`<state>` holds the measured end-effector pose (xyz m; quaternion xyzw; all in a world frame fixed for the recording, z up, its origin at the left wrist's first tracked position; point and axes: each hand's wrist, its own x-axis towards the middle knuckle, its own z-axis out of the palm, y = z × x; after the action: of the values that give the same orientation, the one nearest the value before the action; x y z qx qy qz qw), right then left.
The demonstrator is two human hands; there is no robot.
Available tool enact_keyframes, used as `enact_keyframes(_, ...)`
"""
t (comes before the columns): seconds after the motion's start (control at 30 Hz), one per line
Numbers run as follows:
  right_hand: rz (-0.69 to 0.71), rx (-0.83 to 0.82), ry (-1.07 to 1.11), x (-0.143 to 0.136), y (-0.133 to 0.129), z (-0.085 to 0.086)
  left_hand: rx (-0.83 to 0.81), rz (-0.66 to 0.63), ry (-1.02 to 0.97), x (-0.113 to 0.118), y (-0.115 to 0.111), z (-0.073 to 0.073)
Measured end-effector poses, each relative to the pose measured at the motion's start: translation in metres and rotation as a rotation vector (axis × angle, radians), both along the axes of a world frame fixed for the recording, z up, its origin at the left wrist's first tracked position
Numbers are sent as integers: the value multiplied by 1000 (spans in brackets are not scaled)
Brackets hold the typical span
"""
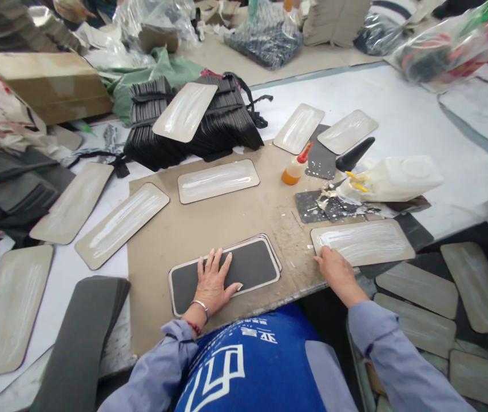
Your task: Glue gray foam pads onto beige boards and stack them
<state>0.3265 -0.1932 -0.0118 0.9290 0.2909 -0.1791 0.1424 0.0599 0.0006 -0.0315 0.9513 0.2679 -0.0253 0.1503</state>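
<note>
My left hand [215, 281] lies flat with fingers spread on a dark grey panel [252, 264], which rests inside the pale border of a small stack of rounded boards. At the right, my right hand [333, 268] pinches the near left edge of a beige board [368, 242] streaked with white glue. Another glue-streaked board [218, 181] lies on the brown sheet [153, 309] beyond my left hand. More such boards lie to the left, one of them [122, 225] partly over the brown sheet's edge.
A white bottle [402, 178] with a yellow tip lies on its side beside a small orange-filled bottle [296, 166]. Black bundled pieces [201, 123] stand behind. Dark grey strips [78, 343] are stacked at the left front. Coated boards [417, 283] lie lower right.
</note>
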Motion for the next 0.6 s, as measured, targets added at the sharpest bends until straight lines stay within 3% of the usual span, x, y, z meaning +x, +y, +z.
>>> enact_keyframes(0.13, 25, -13, -20, -7, 5, 8, -39, 15, -55, 0, 1, -2)
enact_keyframes(0.27, 16, -42, -48, -10, 9, 9, -235, 44, -207, -7, 14, 6)
enact_keyframes(0.33, -4, -52, -54, -10, 10, 8, -311, 150, -335, -17, 28, 13)
enact_keyframes(0.47, -40, -36, -48, -9, 12, 18, -364, 508, -542, -53, 51, 26)
enact_keyframes(0.53, -80, -23, -81, -11, 12, 31, -456, 647, -584, -71, 50, 30)
enact_keyframes(0.6, -106, -2, -123, -18, 13, 46, -612, 697, -574, -80, 38, 33)
